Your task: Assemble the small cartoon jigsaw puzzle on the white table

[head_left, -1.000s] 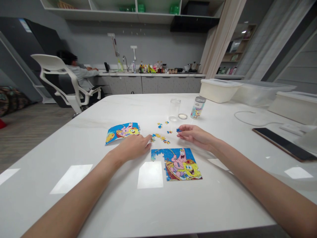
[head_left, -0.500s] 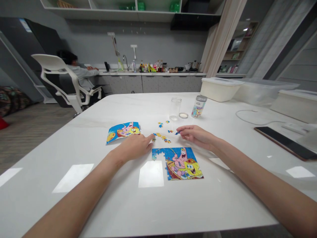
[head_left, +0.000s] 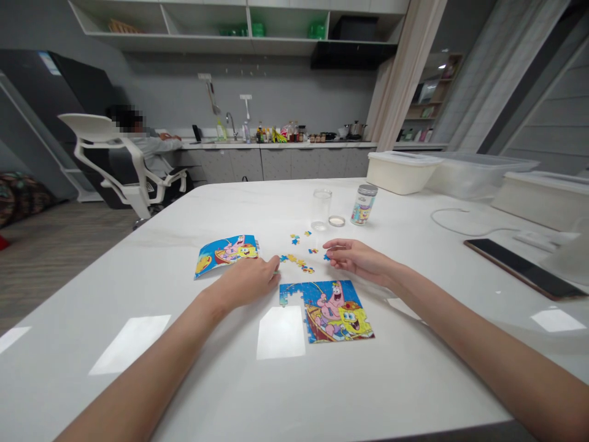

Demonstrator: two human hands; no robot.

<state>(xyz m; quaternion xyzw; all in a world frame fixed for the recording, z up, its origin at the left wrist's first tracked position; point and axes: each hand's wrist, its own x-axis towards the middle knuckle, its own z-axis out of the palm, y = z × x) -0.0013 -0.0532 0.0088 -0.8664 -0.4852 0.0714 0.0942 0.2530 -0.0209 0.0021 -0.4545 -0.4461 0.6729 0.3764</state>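
a: what are the hands doing?
b: the right hand [head_left: 358, 259] hovers open, thumb and fingers apart, just beside a blue jigsaw piece [head_left: 326, 258]. the left hand [head_left: 245, 282] rests low, its fingertips [head_left: 275, 265] next to the loose pieces [head_left: 294, 261]. i can't tell if it's pinching one.
a: where's the puzzle?
b: the jigsaw puzzle [head_left: 334, 316] lies just below the hands, toward the near edge of the white table [head_left: 138, 350], with a gap at its upper left corner. a picture card [head_left: 225, 255] lies to its left.
a: and further out?
b: a glass tumbler [head_left: 321, 209], a round lid [head_left: 337, 221] and a jar [head_left: 363, 204] stand toward the far edge, and a phone [head_left: 524, 270] lies by the right edge.
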